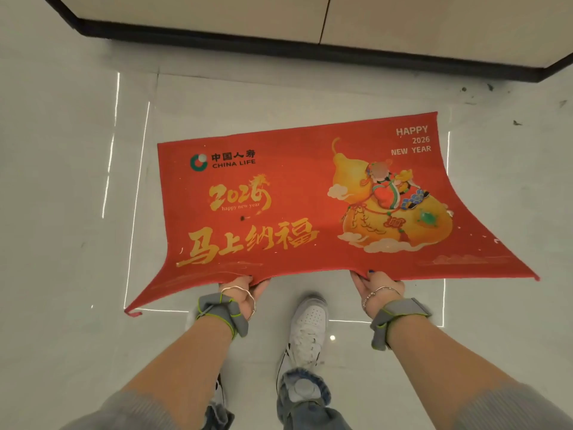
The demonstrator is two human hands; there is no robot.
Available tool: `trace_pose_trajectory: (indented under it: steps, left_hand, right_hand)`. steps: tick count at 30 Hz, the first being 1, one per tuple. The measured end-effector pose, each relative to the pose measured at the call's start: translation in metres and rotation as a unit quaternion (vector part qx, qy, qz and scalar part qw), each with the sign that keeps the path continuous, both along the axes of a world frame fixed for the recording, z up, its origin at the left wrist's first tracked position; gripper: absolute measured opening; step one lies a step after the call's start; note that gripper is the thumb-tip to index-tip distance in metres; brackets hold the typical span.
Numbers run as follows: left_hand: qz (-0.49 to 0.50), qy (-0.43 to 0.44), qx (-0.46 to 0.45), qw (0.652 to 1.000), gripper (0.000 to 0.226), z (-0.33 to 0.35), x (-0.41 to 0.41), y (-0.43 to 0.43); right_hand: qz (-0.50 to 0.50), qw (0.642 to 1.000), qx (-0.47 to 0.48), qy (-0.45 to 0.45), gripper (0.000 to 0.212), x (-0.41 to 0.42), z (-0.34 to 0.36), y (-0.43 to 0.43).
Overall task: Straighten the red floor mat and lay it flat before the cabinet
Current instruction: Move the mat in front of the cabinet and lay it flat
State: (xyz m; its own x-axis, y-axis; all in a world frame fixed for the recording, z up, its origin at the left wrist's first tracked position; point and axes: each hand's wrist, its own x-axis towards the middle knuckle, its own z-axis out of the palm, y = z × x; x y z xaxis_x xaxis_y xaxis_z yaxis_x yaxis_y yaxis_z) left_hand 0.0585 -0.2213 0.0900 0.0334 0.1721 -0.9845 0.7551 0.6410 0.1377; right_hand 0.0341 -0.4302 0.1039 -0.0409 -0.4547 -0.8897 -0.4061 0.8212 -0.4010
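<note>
The red floor mat (pixel 297 193) with gold lettering and a gourd picture is spread out over the white floor, its far edge towards the cabinet (pixel 403 23). My left hand (pixel 240 294) grips the mat's near edge left of its middle. My right hand (pixel 376 288) grips the same edge further right. The near edge is lifted between my hands, and both near corners droop outwards. The far edge looks close to the floor and slightly skewed, with its right end nearer the cabinet.
The cabinet's dark plinth (pixel 279 46) runs across the top of the view. My white shoe (pixel 308 328) stands on the glossy tiles just behind the mat's near edge. Small dark specks (pixel 490 87) lie on the floor at the far right.
</note>
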Motion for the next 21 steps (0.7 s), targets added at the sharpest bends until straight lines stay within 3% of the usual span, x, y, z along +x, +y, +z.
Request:
trace_pose_trajectory:
  steps: [5, 10, 21]
  left_hand:
    - [-0.018, -0.028, 0.038, 0.999, 0.047, 0.007, 0.026, -0.005]
    - [-0.024, -0.073, 0.07, 0.995, 0.053, 0.019, 0.059, -0.014]
    - [-0.095, -0.121, 0.062, 0.986, 0.051, 0.052, 0.144, -0.024]
  right_hand:
    - [0.028, 0.994, 0.079, 0.067, 0.049, 0.013, 0.002, -0.017]
    - [0.03, 0.998, 0.054, 0.025, 0.058, 0.033, 0.008, -0.02]
    - [0.004, 0.998, 0.044, -0.034, 0.057, 0.079, 0.029, -0.021]
